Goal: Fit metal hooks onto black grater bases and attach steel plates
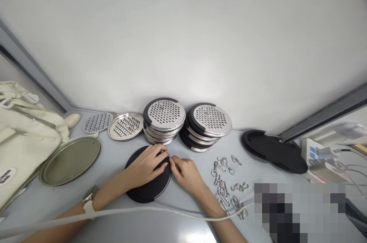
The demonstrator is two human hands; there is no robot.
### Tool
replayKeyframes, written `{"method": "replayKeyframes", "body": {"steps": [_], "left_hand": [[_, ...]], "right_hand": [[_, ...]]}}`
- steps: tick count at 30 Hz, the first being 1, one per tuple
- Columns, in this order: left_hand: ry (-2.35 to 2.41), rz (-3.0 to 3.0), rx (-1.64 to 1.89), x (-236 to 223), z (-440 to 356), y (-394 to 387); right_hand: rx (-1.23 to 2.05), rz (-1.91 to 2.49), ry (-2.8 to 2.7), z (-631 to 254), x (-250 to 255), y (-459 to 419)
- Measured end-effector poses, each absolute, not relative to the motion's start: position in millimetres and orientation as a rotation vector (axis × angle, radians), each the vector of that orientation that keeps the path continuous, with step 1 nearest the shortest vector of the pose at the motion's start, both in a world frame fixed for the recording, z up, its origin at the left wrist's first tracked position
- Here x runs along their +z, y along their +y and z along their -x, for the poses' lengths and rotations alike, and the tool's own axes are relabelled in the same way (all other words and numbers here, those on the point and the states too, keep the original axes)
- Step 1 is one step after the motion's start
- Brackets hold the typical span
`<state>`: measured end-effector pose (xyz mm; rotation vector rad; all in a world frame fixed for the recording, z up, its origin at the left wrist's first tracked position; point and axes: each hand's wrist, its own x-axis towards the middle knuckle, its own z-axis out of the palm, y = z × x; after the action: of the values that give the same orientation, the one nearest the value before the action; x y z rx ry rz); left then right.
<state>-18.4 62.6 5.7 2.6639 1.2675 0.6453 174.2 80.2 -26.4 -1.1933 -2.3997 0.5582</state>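
Clock positions from the black disc (147,189), 12 toward the wall. It lies on the tabletop (114,229) right in front of you, under and between your hands.

Step in hand, my read: fine fingertip work at the disc's 2 o'clock edge. Your left hand (146,165) is spread over the disc, likely steadying it, fingertips bent toward that edge; can't tell if it pinches anything. Your right hand (186,172) is narrow, thumb and fingers gathered at the edge by a small shiny bit (169,156). Can't tell if that bit is gripped.

Next move calls for, I'd judge: disc kept flat, left palm steady, small right-hand motion in line with the edge. Main risk is slipping off it or the disc turning.

Around it: grater stacks (163,130) at 12 and (210,120) at 1, loose graters (124,127) at 11, metal clips (222,189) at 3, loose black discs (275,151) at 2, green plate (70,162) at 9.

Hard to see: fingers hide the contact point. Disc's underside is hidden; thin bright rim at 4 hints at metal below. White cable (155,208) blurs across both forearms at 6. Pixelated patch (299,212) at 4 is unreadable. Bag (25,136) at 10 is cut off.
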Motion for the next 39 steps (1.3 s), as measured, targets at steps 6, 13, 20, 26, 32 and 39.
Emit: {"method": "replayKeyframes", "body": {"steps": [6, 13, 20, 26, 32, 39], "left_hand": [[1.278, -2.66, 0.64, 4.5, 18.4, 63.3], [1.282, -2.661, 0.622, 5.3, 19.2, 63.2], [1.294, -2.645, 0.606, 5.4, 19.0, 62.9], [1.307, -2.639, 0.572, 3.5, 19.2, 64.5], [1.319, -2.627, 0.535, 2.5, 19.2, 64.7], [1.309, -2.629, 0.564, 3.6, 18.7, 64.5]], "right_hand": [[0.617, 1.189, -2.361, -173.4, -26.8, 80.9], [0.73, 1.158, -2.289, -173.3, -25.1, 79.8], [0.743, 1.126, -2.239, -174.7, -28.2, 80.7], [0.687, 1.097, -2.187, -175.7, -28.4, 82.7], [0.636, 1.091, -2.164, -177.2, -27.6, 86.1], [0.654, 1.035, -2.238, -176.6, -25.6, 85.8]]}}
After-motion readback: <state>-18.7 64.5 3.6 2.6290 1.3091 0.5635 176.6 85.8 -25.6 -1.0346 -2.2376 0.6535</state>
